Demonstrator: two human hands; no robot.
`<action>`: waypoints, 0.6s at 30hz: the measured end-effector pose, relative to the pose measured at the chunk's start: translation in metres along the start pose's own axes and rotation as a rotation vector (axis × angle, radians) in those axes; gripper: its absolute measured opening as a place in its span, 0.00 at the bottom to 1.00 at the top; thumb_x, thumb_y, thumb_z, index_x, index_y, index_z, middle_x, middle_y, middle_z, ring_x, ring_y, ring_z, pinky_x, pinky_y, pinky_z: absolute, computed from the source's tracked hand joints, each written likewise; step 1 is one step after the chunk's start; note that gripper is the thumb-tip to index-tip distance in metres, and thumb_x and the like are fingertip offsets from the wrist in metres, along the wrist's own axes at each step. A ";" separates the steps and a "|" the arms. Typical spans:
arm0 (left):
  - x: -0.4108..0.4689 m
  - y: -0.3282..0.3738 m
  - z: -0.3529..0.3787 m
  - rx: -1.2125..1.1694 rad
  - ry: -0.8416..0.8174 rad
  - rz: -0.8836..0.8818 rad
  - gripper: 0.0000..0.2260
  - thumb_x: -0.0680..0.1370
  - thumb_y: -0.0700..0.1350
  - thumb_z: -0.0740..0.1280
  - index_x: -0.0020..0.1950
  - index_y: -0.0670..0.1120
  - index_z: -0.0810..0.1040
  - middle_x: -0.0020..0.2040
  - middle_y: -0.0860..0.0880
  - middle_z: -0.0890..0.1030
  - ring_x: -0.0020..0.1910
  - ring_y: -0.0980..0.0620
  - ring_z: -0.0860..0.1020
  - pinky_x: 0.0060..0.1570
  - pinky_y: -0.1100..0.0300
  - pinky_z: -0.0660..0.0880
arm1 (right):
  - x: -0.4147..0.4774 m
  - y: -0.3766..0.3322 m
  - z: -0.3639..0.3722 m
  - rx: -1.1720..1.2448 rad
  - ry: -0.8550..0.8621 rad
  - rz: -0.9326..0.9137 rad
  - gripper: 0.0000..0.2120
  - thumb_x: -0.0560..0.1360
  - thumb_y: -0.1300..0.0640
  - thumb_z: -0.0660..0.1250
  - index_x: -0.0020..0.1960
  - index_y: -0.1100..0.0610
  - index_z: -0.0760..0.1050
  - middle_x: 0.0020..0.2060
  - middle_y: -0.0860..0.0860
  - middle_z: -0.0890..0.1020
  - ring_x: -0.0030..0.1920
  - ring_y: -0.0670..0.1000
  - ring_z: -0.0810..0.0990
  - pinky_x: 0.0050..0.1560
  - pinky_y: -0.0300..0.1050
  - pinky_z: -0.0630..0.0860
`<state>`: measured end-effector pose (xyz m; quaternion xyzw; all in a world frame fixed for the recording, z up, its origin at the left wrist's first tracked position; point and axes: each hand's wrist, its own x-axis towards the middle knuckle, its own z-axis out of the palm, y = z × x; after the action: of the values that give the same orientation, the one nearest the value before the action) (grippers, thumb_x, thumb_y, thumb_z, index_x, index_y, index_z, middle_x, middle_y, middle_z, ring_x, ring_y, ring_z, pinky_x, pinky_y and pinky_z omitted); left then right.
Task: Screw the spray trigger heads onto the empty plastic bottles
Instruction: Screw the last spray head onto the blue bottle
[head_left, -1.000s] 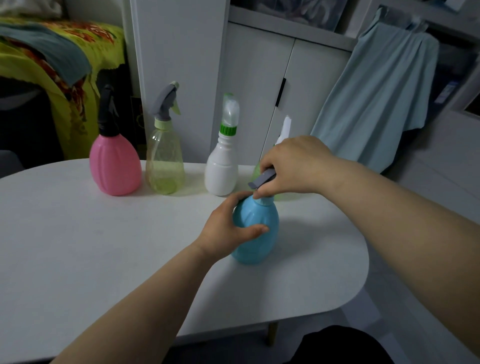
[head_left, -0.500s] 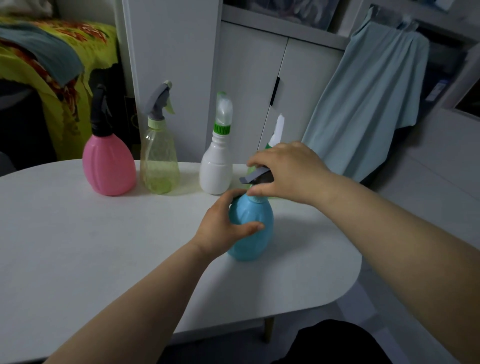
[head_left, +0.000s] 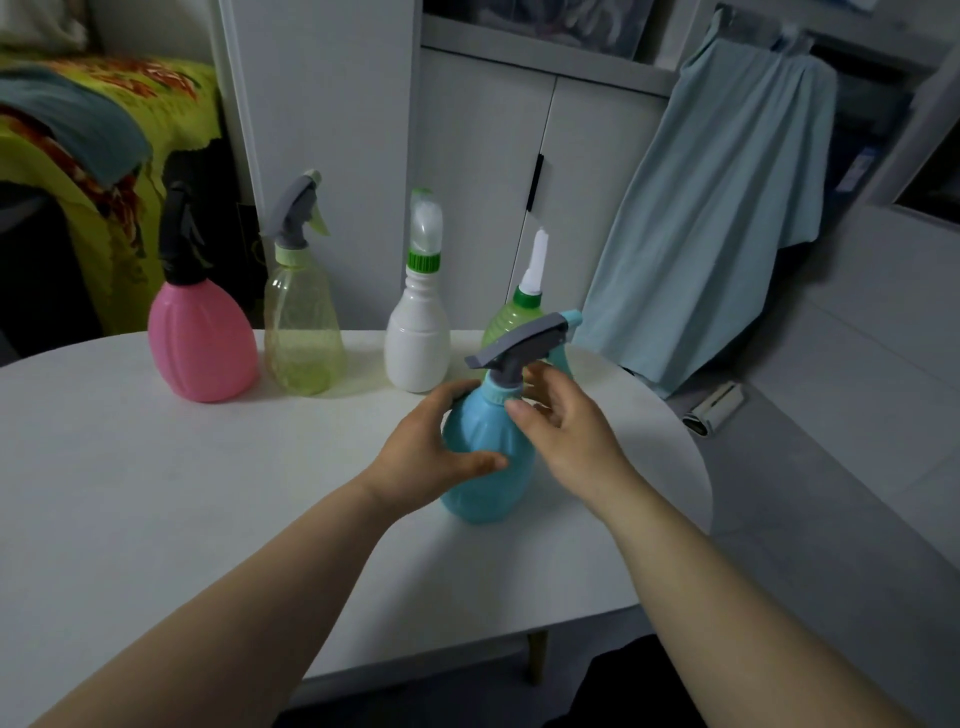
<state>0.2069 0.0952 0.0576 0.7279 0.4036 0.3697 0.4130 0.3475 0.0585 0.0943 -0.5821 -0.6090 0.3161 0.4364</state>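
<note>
Along the back of the surface (head_left: 156, 493), a pink bottle (head_left: 202, 343), a yellowish bottle (head_left: 303, 332), a white bottle (head_left: 418, 345) and a green bottle (head_left: 506, 322) are standing. In front of them, the left hand (head_left: 431, 457) is grasping the blue bottle (head_left: 485, 467), which is wearing its grey trigger head (head_left: 519, 348). The right hand (head_left: 566, 426) is hovering beside the collar, released, with its fingers relaxed.

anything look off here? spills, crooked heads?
Nothing stands out. The pink bottle, yellow bottle, white bottle and green bottle stand upright on the table, heads on; no spill shows. The left hand grips the blue bottle, its trigger head sitting straight; the right hand open beside the neck.
</note>
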 end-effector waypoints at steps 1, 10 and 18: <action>0.001 0.000 -0.002 0.008 -0.031 -0.012 0.32 0.64 0.45 0.74 0.65 0.50 0.64 0.56 0.55 0.71 0.56 0.57 0.68 0.50 0.72 0.62 | 0.004 -0.002 0.002 0.029 -0.030 -0.013 0.12 0.73 0.59 0.62 0.55 0.50 0.70 0.55 0.51 0.76 0.59 0.50 0.74 0.62 0.47 0.69; 0.006 -0.010 0.001 -0.012 -0.024 -0.014 0.33 0.61 0.42 0.76 0.60 0.54 0.66 0.53 0.56 0.73 0.53 0.57 0.72 0.44 0.74 0.70 | 0.012 0.003 0.003 0.051 -0.005 -0.057 0.10 0.71 0.58 0.65 0.53 0.53 0.74 0.47 0.50 0.79 0.51 0.48 0.77 0.52 0.38 0.72; 0.004 -0.012 0.010 -0.018 0.080 0.034 0.30 0.60 0.43 0.77 0.52 0.61 0.63 0.46 0.67 0.69 0.44 0.70 0.70 0.40 0.84 0.66 | 0.008 0.008 0.022 0.016 0.231 -0.107 0.10 0.71 0.58 0.66 0.52 0.55 0.76 0.43 0.48 0.79 0.47 0.48 0.77 0.46 0.33 0.72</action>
<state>0.2141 0.0993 0.0439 0.7156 0.4038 0.4091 0.3969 0.3315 0.0698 0.0791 -0.5778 -0.5825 0.2280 0.5243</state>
